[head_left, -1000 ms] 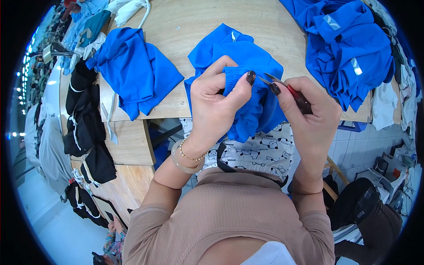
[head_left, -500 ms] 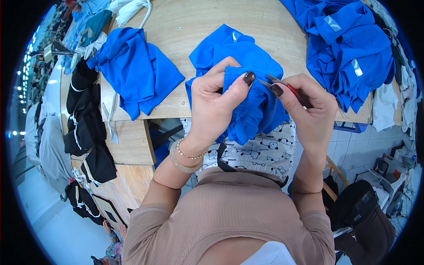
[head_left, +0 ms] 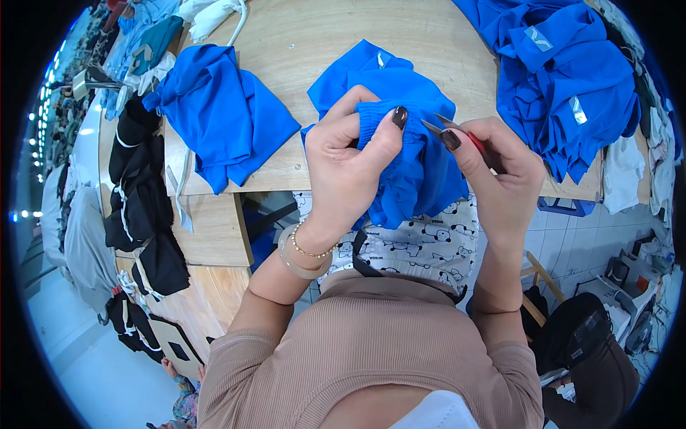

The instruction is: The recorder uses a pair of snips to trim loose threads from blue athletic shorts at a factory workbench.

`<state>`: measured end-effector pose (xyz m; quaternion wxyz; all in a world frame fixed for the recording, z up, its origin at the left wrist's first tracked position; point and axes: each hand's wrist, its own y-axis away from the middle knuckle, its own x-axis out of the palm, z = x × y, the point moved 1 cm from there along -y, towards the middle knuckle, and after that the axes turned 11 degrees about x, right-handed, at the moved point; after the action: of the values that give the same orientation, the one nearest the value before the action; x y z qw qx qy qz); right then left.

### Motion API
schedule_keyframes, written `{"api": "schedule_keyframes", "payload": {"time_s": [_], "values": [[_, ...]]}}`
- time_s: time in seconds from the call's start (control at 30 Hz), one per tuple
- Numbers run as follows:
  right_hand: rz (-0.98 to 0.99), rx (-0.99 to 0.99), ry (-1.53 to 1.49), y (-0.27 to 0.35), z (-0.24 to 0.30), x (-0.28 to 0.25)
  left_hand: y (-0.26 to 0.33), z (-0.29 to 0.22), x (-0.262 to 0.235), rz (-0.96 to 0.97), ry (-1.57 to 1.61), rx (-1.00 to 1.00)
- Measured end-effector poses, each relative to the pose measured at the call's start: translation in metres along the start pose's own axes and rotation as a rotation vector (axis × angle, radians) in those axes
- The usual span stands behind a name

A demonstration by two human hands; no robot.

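A blue garment with a gathered elastic band lies partly on the table and hangs over its near edge above my lap. My left hand is closed on the band, pinching it between thumb and fingers. In my right hand is a pair of thread snips with red on the handle, gripped between thumb and curled fingers. The two pointed blades stand slightly apart and point left toward the garment, just right of the band. Whether a thread lies between them is too small to tell.
Another blue garment lies to the left on the wooden table. A heap of blue garments with shiny labels covers the right side. Black cloth bundles sit at far left. A black chair stands at lower right; another person's hand shows at lower left.
My left hand and the pinched band have shifted slightly left and up. The snips' blades have moved a little away from the band and stay parted.
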<state>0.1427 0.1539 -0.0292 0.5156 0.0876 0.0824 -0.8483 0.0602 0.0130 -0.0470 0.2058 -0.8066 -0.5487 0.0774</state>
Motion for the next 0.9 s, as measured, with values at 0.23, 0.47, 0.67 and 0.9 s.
{"api": "schedule_keyframes", "payload": {"time_s": [0.23, 0.47, 0.67, 0.9], "values": [[-0.046, -0.018, 0.165, 0.000, 0.013, 0.001, 0.000, -0.001, 0.001, 0.016, -0.083, 0.045], [-0.051, 0.010, 0.222, 0.000, 0.014, 0.002, 0.001, -0.001, 0.000, 0.021, -0.118, 0.035], [-0.036, -0.022, 0.197, -0.003, 0.011, 0.001, 0.000, -0.001, 0.000, 0.017, -0.054, 0.013], [0.051, -0.014, -0.059, -0.007, -0.010, 0.005, 0.001, 0.003, 0.000, -0.005, 0.194, -0.110]]}}
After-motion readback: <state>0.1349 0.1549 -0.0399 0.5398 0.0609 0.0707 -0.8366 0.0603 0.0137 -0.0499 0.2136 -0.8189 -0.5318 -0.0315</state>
